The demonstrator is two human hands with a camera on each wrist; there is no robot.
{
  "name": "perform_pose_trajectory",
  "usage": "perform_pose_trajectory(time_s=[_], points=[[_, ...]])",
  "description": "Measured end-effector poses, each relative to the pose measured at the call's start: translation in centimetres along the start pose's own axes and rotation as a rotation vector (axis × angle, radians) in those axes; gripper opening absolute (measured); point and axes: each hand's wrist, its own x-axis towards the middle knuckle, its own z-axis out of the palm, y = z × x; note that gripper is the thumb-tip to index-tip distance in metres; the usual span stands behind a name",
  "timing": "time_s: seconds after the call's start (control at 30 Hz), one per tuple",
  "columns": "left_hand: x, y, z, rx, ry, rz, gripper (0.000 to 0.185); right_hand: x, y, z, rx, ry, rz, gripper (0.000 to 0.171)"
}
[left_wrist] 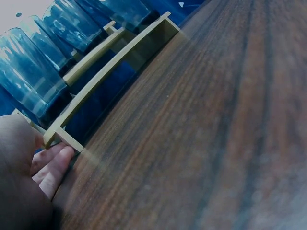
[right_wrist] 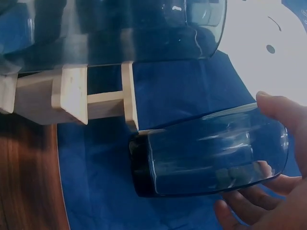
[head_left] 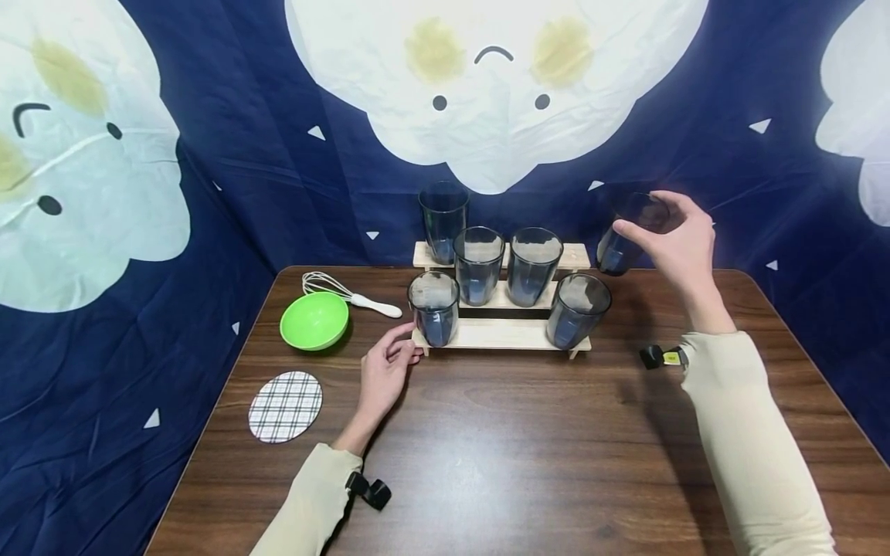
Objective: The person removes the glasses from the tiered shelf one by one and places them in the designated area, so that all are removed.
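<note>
My right hand [head_left: 684,243] grips a dark blue-tinted drinking glass [head_left: 617,251] near its rim, thumb on one side and fingers on the other. That glass is held upright, slightly tilted, beside the right end of the back tier; its thick base shows near the tier's end in the right wrist view. A three-tier wooden rack [head_left: 504,333] carries several matching glasses: one at back left [head_left: 443,220], two in the middle, one at each end of the front tier. With its fingers at the front tier's left leg, my left hand [head_left: 385,369] holds that end of the rack.
Left of the rack, a white-handled whisk [head_left: 375,306] lies behind a green bowl [head_left: 314,321]. A round checked coaster [head_left: 286,407] is nearer the table's left edge. A dark blue cloth with white clouds [head_left: 278,154] hangs behind the brown wooden table [head_left: 501,463].
</note>
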Motion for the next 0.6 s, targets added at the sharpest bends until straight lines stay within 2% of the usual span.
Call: perform_pose_trajectory(time_s=[0.27, 0.6], points=[[0.1, 0.2, 0.0, 0.002, 0.007, -0.007, 0.033, -0.1, 1.2, -0.5, -0.1, 0.008, 0.021, 0.074], [0.0, 0.2, 0.1, 0.006, 0.003, -0.003, 0.032, -0.7, 2.3, -0.5, -0.164, 0.03, 0.055, 0.078]])
